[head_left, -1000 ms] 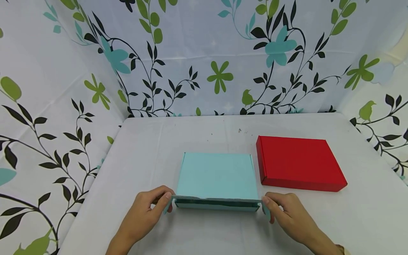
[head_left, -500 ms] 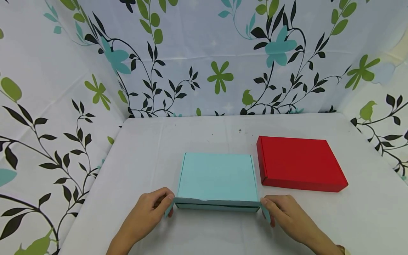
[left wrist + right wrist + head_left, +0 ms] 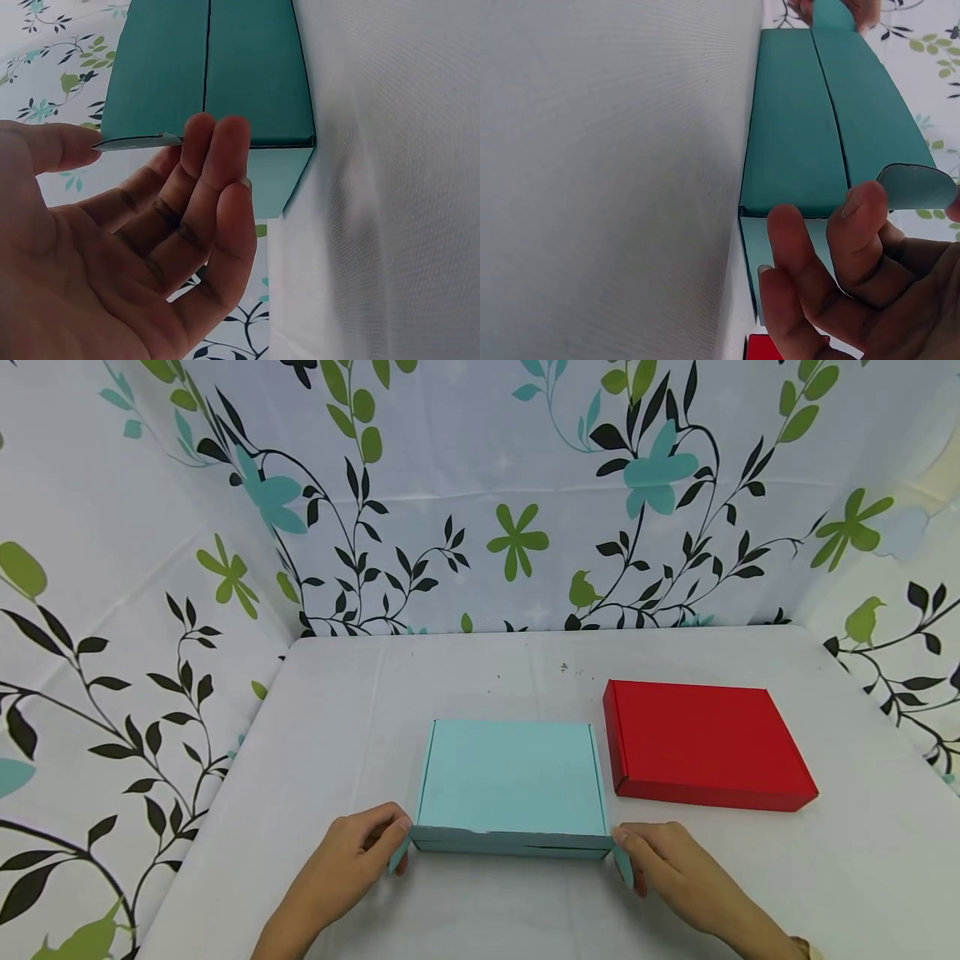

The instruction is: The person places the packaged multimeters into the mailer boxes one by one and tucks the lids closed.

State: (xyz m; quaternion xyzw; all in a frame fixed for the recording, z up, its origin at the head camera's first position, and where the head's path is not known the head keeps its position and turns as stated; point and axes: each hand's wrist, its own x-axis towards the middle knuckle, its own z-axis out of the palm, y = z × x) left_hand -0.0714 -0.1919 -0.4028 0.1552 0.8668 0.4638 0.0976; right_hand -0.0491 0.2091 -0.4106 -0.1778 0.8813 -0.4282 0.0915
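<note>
A light turquoise cardboard box (image 3: pixel 513 777) lies flat on the white table, its lid nearly down over the front wall. At the lid's front left corner, my left hand (image 3: pixel 341 864) pinches a small side flap (image 3: pixel 139 142) between thumb and fingers. My right hand (image 3: pixel 675 872) pinches the matching flap (image 3: pixel 919 186) at the front right corner. Both flaps stick out past the box's sides toward me. In the right wrist view, a thin dark seam runs between the lid's front panel (image 3: pixel 870 105) and the box's front wall (image 3: pixel 791 127).
A shut red cardboard box (image 3: pixel 705 743) lies to the right of the turquoise one, slightly farther back. White cloth covers the table (image 3: pixel 360 693). A leaf-patterned curtain (image 3: pixel 450 485) hangs behind and along both sides.
The lid's front edge has come down, and the dark gap at the front has narrowed to a thin line. Both hands have lowered slightly with the flaps. The red box has not moved.
</note>
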